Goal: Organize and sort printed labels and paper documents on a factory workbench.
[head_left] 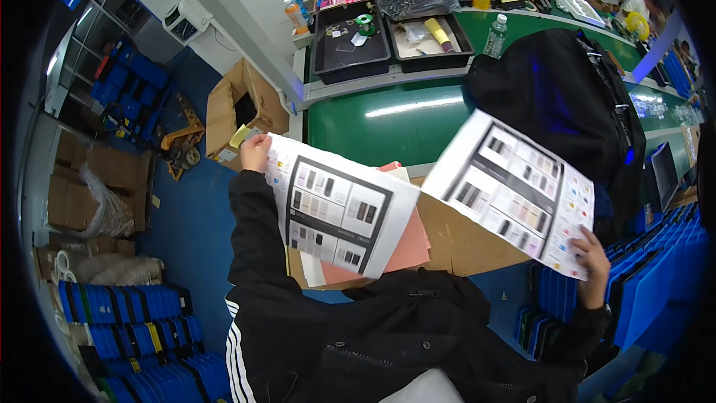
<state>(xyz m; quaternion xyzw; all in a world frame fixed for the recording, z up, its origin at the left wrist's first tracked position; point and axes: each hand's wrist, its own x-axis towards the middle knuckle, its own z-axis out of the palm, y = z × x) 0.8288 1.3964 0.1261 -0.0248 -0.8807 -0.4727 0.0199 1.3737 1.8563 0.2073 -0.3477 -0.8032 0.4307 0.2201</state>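
My left hand point(256, 154) pinches the upper left corner of a printed sheet point(339, 213), white with dark-framed panels and small pictures. At the right, my right hand point(594, 263) grips the lower right edge of a second printed sheet point(514, 192) with a similar layout, held at a slant. The two sheets come close or touch near the middle; which, I cannot tell. Beneath the left one, pink paper point(410, 248) and some white paper lie on a brown cardboard surface point(455, 242). Part of that stack is hidden by the sheet.
Beyond is a green worktop point(373, 130) with two black trays point(350, 60) of small items and a clear bottle point(495, 36). A black coat point(559, 86) lies to the right. Blue bins point(641, 283) stand lower right, and an open carton point(242, 108) at the left. People sit farther back.
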